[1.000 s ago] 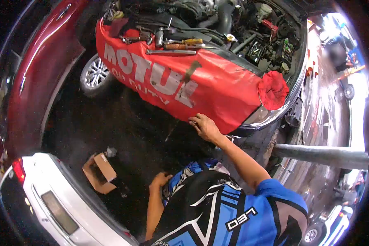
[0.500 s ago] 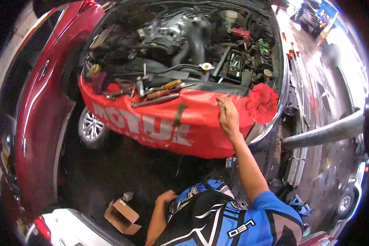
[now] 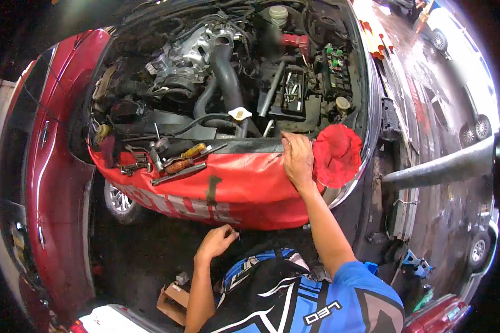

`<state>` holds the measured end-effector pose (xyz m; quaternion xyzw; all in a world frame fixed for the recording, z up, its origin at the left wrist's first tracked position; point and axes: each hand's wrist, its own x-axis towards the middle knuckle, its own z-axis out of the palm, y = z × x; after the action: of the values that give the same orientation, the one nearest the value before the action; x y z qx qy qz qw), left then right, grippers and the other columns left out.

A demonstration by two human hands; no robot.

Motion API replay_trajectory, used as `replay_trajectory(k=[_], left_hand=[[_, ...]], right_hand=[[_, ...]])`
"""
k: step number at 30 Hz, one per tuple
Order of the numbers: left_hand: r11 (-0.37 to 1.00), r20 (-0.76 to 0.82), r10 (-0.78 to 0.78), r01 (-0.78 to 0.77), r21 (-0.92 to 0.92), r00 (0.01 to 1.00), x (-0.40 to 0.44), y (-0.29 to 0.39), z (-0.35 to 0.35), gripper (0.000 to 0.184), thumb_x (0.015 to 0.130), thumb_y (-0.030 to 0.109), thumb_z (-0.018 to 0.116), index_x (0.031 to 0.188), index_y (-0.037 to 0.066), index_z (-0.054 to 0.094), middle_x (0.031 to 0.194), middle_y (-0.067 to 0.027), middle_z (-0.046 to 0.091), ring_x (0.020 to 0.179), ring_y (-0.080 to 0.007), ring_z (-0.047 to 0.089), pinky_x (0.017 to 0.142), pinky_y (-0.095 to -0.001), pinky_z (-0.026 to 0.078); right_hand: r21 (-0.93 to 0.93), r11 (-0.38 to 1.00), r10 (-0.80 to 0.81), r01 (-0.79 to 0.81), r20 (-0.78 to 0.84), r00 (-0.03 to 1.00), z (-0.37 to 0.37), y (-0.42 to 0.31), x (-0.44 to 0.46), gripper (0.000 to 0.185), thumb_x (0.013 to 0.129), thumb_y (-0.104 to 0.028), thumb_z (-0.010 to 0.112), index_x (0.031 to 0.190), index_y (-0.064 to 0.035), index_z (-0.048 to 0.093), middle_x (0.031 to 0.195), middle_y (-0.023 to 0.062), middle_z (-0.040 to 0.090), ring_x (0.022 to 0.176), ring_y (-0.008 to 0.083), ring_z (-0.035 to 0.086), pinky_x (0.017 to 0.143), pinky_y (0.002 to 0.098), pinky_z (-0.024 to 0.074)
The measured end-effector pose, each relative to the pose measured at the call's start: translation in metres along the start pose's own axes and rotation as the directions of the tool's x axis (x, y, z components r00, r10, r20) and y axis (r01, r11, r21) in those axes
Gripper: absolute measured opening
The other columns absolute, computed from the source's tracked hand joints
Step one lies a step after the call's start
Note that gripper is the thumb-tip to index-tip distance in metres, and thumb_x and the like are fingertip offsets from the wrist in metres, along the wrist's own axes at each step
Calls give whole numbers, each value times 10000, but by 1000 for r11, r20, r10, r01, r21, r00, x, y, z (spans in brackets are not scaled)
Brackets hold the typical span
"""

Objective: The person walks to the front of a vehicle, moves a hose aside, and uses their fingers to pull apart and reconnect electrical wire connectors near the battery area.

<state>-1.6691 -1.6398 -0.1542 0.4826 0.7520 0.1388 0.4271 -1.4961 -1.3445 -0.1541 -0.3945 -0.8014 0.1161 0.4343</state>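
My right hand [image 3: 299,158] rests flat on the front edge of the open engine bay, fingertips over the black strip above the red fender cover [image 3: 255,194]. Beside it lies a crumpled red cloth [image 3: 338,155]. My left hand [image 3: 216,243] hangs in the air in front of the cover, fingers loosely bent and thumb apart, with nothing visible in it. Left of my right hand, on the cover, are a yellow-handled screwdriver [image 3: 194,151], a tool with an orange-brown handle [image 3: 179,166] and a long metal tool [image 3: 178,174]. More metal tools [image 3: 134,161] lie further left.
Ahead is the engine [image 3: 189,55] with a thick black hose [image 3: 225,72] and a white-topped cap [image 3: 239,114]. A black tray [image 3: 293,91] holds several small metal pieces. A red car [image 3: 55,150] stands left, a metal post [image 3: 439,169] right, and a cardboard box [image 3: 173,302] sits low behind.
The view has shifted and come closer to the engine bay. My left hand has moved forward from beside my body, its fingers loosening. My right hand stays at the front edge, now reaching over it.
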Motion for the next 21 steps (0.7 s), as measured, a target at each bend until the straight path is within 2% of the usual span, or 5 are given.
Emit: replay_trajectory(k=[11,15,16,20,21], left_hand=[[902,-54,427,-429,-42,903,68,109,-85,255,948,256,601,963,4,634,910,-162,659,871,-332,644,774,-394,494],[857,-132,492,-505,-102,861,91,125,-117,201,934,215,628,960,16,645,900,-150,665,835,-312,649,749,-377,501],[860,-127,480,-494,-125,868,95,131,-129,194,914,190,658,962,2,670,928,-117,695,877,-237,676,792,-338,516],[825,-192,538,-559,-79,821,141,149,-190,186,923,178,648,941,-5,674,857,-91,681,806,-163,641,751,-305,514],[845,-201,478,-510,-158,855,157,154,-206,198,924,192,647,939,-4,675,847,-76,676,797,-144,629,743,-298,509]], right_hand=[[-28,999,42,-41,52,998,-7,-14,12,182,927,-92,564,1071,-22,650,1021,139,654,974,318,587,886,419,446],[-34,999,39,-37,67,997,-9,-19,18,199,917,-87,573,1093,-30,646,1022,142,653,972,316,588,865,420,437],[-52,998,36,-32,79,996,-8,-17,18,213,907,-93,586,1105,-34,640,1031,129,655,978,307,589,862,418,438],[-82,996,44,-33,132,990,-4,-13,18,265,886,-106,613,1143,-44,625,1050,105,653,992,291,588,852,424,436],[-81,996,49,-38,142,989,-4,-12,19,270,885,-107,614,1147,-44,625,1053,106,650,992,292,587,852,425,435]])
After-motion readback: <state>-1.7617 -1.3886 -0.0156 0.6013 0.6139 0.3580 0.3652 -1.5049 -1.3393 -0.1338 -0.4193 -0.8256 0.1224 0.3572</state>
